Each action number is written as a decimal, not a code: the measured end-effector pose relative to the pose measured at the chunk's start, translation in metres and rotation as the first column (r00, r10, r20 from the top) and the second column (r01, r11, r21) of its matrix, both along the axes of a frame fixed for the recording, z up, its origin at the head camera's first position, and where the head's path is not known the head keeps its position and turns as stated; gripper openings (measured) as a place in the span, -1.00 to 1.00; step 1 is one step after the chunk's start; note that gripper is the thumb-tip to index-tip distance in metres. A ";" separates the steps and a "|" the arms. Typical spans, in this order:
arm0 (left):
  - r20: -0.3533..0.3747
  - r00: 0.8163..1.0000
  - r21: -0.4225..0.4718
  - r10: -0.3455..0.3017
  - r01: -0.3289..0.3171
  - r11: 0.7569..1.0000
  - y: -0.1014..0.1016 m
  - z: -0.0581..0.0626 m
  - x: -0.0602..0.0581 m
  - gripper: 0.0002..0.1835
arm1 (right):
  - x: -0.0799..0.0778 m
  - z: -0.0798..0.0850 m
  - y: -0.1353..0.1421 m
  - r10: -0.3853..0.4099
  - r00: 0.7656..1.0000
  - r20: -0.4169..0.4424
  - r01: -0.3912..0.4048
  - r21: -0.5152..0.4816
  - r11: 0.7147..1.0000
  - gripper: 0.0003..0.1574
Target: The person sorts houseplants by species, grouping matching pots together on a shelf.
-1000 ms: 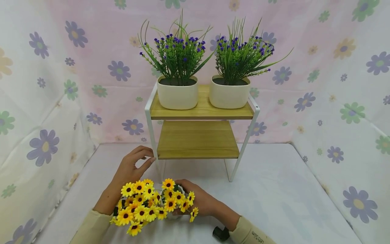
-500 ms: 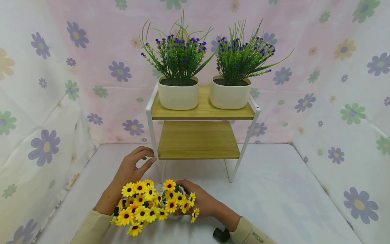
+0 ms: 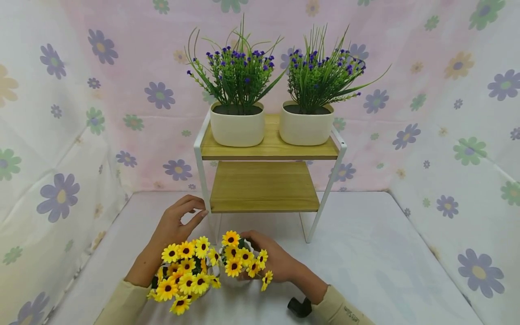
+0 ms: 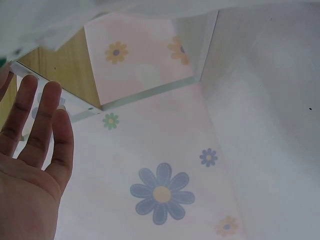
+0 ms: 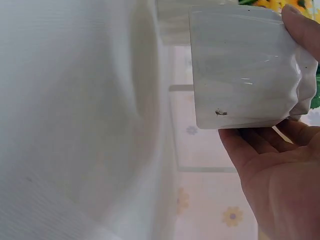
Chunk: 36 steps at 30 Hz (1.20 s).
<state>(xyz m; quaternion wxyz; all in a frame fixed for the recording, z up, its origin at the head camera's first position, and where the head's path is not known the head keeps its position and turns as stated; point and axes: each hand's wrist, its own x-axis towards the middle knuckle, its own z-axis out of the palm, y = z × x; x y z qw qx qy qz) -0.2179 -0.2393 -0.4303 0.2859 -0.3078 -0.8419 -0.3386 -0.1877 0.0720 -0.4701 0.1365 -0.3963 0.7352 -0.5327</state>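
Note:
My right hand (image 3: 272, 259) grips a white pot (image 5: 245, 70) with a scalloped rim, its thumb on one side and fingers on the other. Yellow artificial sunflowers (image 3: 243, 259) fill that pot and mostly hide it in the head view. Just left stands a second bunch of yellow sunflowers (image 3: 183, 275), its pot largely covered by blooms. My left hand (image 3: 174, 223) has its fingertips right at the left leg of a two-tier shelf (image 3: 264, 185). Its fingers (image 4: 37, 125) look fairly straight in the left wrist view.
Two cream planters (image 3: 237, 128) with purple flowers and grassy leaves stand side by side on the upper shelf board. A small black object (image 3: 299, 307) shows below my right wrist. White cloth (image 3: 365, 253) covers the table, with flower-printed fabric around it.
My right hand has shifted slightly right and away from me with the potted sunflowers, widening the gap to the other bunch. My left hand stays at the shelf leg.

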 end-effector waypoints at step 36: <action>0.108 0.992 -0.016 0.070 -0.068 0.998 0.002 0.001 0.002 -0.79 | -0.004 0.076 0.054 -0.220 0.960 -0.172 0.188 -0.184 0.965 -0.14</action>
